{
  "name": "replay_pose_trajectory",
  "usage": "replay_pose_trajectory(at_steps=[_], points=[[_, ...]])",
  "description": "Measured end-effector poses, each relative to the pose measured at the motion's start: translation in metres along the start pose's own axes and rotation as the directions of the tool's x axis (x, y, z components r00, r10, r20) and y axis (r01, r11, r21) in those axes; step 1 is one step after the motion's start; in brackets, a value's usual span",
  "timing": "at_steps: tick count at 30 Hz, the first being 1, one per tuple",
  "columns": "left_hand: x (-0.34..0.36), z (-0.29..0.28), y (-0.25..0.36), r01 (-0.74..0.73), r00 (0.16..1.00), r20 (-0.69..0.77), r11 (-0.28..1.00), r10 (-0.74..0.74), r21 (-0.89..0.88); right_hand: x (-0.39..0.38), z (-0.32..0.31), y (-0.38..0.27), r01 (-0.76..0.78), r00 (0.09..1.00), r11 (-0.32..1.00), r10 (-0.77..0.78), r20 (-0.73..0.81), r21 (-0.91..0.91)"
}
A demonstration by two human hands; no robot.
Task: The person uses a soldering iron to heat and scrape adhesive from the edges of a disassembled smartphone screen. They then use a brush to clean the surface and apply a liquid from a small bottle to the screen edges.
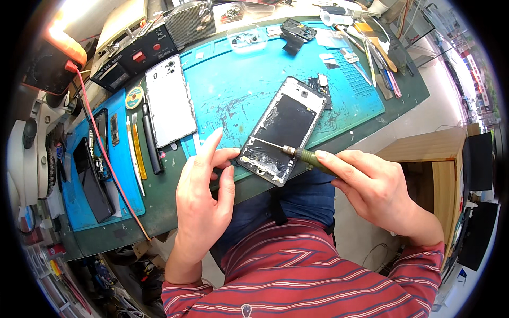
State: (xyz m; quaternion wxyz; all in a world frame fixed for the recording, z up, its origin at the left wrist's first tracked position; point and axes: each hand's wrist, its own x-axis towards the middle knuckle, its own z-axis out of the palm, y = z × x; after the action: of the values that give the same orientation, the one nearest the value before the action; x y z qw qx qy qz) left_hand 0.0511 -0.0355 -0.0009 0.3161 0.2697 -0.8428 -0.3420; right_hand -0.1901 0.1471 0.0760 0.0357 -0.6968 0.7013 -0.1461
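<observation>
At left, a red lead (pixel 108 164) crosses to the near edge of the counter (pixel 164 196); a forearm swept that way could snag it. The left hand (pixel 204 191) has its fingers apart and grips nothing, one fingertip at the left side of the phone frame (pixel 281 127); whether it presses cannot be told, and without firm bracing the frame could pivot. The frame lies skewed at the near side of the large blue mat (pixel 212 79), its near end reaching the counter's edge, so a pull toward the person could tip it off. Above it slants the screwdriver (pixel 313 159), clamped in the right hand (pixel 371 183); at so low an angle, the tip could skid and scratch the surface. Just beside the frame's far right corner, a small dark module (pixel 321 87) could be knocked if the frame turns. As to room, the white panel (pixel 169 106) limits movement at far left; bare mat opens beyond the frame; a cluster of hand tools (pixel 392 58) bounds the far right; and the right hand has free space beyond the near edge, short of the wooden cabinet (pixel 424 140).
</observation>
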Motion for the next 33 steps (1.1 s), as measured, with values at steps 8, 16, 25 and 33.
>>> replay_pose_trajectory(at_steps=[8, 16, 25, 33], points=[[0.0, 0.0, 0.002, 0.019, 1.0, -0.004, 1.0, -0.02, -0.001, -0.003, 0.005, 0.003, -0.006, 1.0, 0.999, 0.008, -0.027, 0.042], [0.012, 0.001, 0.011, 0.034, 0.999, -0.03, 0.997, -0.032, 0.069, -0.007, 0.001, 0.008, -0.025, 0.997, 0.996, 0.031, -0.074, 0.082], [0.049, 0.012, 0.016, -0.147, 0.989, 0.09, 0.898, 0.12, 0.415, -0.02, 0.004, 0.014, -0.046, 0.994, 0.99, 0.059, -0.097, 0.135], [0.045, 0.019, 0.008, -0.196, 0.978, 0.043, 0.819, 0.206, 0.54, -0.032, 0.006, 0.022, -0.092, 0.987, 0.979, 0.113, -0.11, 0.182]])
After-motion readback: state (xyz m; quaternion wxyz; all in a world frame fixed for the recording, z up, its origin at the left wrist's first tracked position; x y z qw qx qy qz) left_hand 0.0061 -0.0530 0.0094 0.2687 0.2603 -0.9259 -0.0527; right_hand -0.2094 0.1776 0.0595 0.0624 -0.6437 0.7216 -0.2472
